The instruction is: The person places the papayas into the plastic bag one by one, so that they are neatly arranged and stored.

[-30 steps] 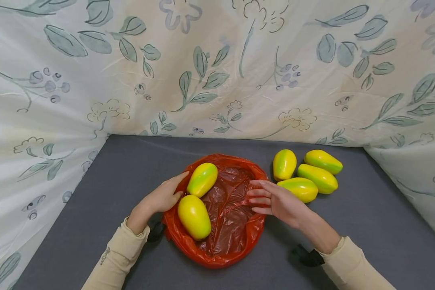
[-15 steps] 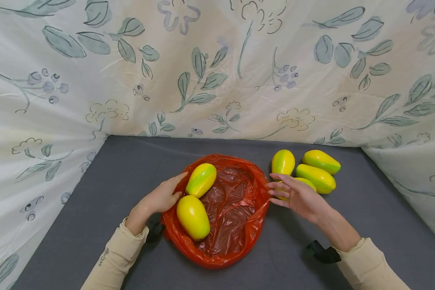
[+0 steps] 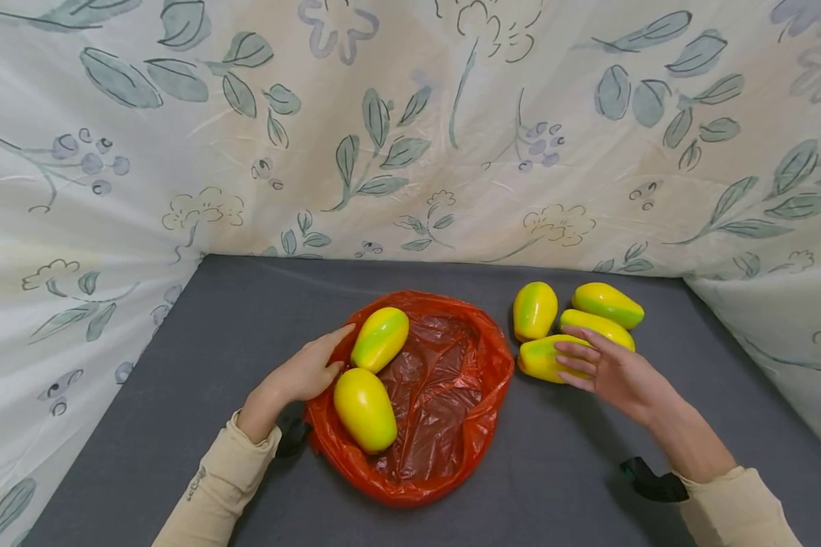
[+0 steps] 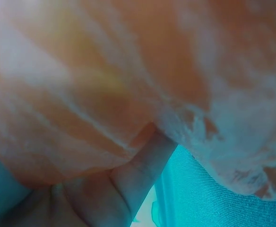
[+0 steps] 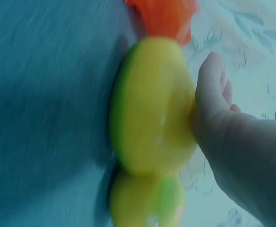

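Note:
A round, open red plastic bag (image 3: 410,490) lies in the middle of the table in the head view. Inside its left half sit two glossy yellow-green fruits that look like papayas, a rear papaya (image 3: 380,339) and a front papaya (image 3: 366,411). My left hand (image 3: 303,371) holds the bag's left side, its thumb curved against the plastic; its fingertips are partly hidden. To the right, my right hand (image 3: 619,374) hovers with fingers spread over the nearest loose papaya (image 3: 540,358), holding nothing. The right wrist view shows a papaya (image 5: 152,109) beside that hand, contact unclear.
Behind the right hand lie more loose papayas: one upright papaya (image 3: 535,311), a far papaya (image 3: 609,304) and a partly covered papaya (image 3: 591,323). Floral cloth (image 3: 410,137) walls off the back and sides of the dark grey table (image 3: 260,296).
My right hand has moved rightward from the bag's right rim to over the loose papayas. That rim has spread slightly outward. My left hand stays at the bag's left side.

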Demonstrator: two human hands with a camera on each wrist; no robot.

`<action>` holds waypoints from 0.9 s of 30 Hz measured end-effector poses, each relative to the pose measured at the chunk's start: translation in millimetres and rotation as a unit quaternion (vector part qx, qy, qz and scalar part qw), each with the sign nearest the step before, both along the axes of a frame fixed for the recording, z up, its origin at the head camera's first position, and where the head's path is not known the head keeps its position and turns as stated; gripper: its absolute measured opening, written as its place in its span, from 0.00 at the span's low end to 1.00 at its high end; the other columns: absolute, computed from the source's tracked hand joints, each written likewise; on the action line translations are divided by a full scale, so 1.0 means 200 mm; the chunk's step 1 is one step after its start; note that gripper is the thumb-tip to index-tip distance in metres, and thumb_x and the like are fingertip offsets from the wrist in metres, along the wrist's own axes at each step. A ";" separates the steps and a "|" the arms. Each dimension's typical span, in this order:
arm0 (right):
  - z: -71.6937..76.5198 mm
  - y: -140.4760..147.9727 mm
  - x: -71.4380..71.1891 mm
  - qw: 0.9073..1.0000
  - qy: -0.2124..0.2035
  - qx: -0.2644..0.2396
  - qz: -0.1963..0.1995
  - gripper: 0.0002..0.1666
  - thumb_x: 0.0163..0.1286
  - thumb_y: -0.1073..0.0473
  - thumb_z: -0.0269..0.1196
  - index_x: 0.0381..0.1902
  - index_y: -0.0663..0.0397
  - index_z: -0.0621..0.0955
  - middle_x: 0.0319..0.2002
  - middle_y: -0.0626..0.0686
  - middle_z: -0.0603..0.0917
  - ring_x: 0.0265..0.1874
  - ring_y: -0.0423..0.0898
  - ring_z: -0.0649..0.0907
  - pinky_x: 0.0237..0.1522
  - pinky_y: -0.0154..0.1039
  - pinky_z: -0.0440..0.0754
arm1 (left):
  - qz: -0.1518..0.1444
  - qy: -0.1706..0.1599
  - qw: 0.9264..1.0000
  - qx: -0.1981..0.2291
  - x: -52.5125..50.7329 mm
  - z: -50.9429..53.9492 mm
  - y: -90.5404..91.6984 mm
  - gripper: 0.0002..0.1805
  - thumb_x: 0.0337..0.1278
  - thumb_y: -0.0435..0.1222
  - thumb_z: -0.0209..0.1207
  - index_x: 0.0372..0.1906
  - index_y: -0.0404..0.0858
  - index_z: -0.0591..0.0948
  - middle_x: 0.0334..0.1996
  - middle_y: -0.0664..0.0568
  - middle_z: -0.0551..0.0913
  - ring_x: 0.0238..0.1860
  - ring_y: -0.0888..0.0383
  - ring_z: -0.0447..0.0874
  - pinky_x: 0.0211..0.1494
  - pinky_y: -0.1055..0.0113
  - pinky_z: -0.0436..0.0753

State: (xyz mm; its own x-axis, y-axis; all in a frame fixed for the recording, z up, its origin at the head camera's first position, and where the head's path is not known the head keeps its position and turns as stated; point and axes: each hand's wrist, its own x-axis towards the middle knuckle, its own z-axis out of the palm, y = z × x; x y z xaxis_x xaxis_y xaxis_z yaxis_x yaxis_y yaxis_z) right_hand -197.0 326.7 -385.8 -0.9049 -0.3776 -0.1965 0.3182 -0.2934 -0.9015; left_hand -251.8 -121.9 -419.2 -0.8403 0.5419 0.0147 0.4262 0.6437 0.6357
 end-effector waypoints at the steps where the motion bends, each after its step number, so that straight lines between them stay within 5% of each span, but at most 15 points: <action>1: 0.00 0.03 0.01 1.000 0.002 0.000 -0.006 0.18 0.79 0.53 0.42 0.56 0.45 0.75 0.51 0.50 0.80 0.50 0.46 0.79 0.54 0.43 0.76 | 0.000 0.000 1.000 0.000 0.00 0.00 0.00 0.33 0.60 0.23 0.53 0.70 0.25 0.57 0.65 0.31 0.64 0.64 0.37 0.64 0.63 0.43 0.64; 13: -0.04 0.19 0.03 0.996 -0.007 0.050 -0.077 0.19 0.77 0.50 0.45 0.62 0.45 0.62 0.49 0.45 0.79 0.48 0.43 0.79 0.51 0.40 0.78 | 0.003 -0.003 1.000 -0.004 0.00 -0.01 0.00 0.33 0.61 0.23 0.53 0.70 0.25 0.57 0.65 0.31 0.64 0.64 0.37 0.63 0.64 0.43 0.63; 22: -0.12 0.21 0.06 0.979 0.008 0.108 -0.174 0.20 0.74 0.49 0.52 0.60 0.46 0.66 0.47 0.43 0.77 0.45 0.41 0.78 0.45 0.35 0.79 | -0.004 0.005 1.000 -0.003 0.00 0.00 0.00 0.33 0.60 0.23 0.53 0.69 0.24 0.57 0.64 0.30 0.64 0.64 0.36 0.63 0.63 0.43 0.64; 27: -0.12 0.17 0.06 0.971 0.011 0.159 -0.180 0.25 0.72 0.45 0.53 0.63 0.46 0.65 0.51 0.44 0.71 0.47 0.40 0.75 0.47 0.32 0.77 | -0.003 0.002 1.000 -0.006 0.00 0.00 0.01 0.32 0.60 0.23 0.53 0.69 0.25 0.58 0.64 0.31 0.64 0.64 0.36 0.64 0.63 0.43 0.64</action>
